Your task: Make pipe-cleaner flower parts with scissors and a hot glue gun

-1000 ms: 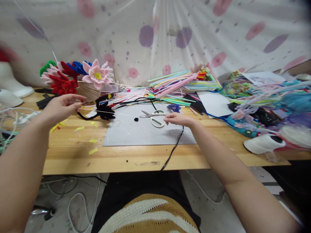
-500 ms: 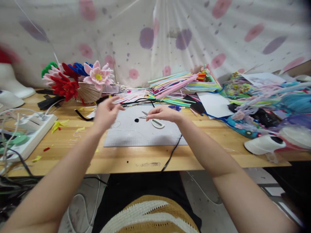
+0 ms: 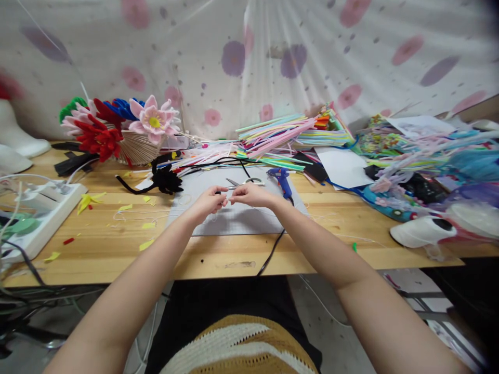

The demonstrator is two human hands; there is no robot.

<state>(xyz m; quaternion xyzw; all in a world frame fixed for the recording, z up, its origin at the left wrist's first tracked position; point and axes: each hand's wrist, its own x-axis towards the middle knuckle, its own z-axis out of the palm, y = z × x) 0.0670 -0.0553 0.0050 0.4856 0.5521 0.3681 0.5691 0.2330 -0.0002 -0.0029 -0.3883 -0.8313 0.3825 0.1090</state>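
Over the grey mat (image 3: 237,226), my two hands nearly meet at the fingertips. My left hand (image 3: 209,201) has its thumb and fingers drawn together, with a dark bit showing at the fingers. A pinch also closes my right hand (image 3: 252,196), just beside it. What either one holds is too small to make out. Right behind my fingers lie the scissors (image 3: 233,182), partly covered by my right hand. A black fuzzy flower (image 3: 167,179) on a bent black stem rests left of the mat's back corner. Fine white thread runs across the mat and table.
A blue glue gun (image 3: 279,179) lies on the mat's right side, its black cord hanging over the table edge. Pipe cleaners (image 3: 273,136) are heaped behind. Fuzzy flowers (image 3: 154,120) and a power strip (image 3: 47,223) are left; a white thread spool (image 3: 423,229) is right.
My left hand has come right and down from over the black flower, uncovering it, to meet my right hand. My right hand has lowered slightly, uncovering the glue gun.
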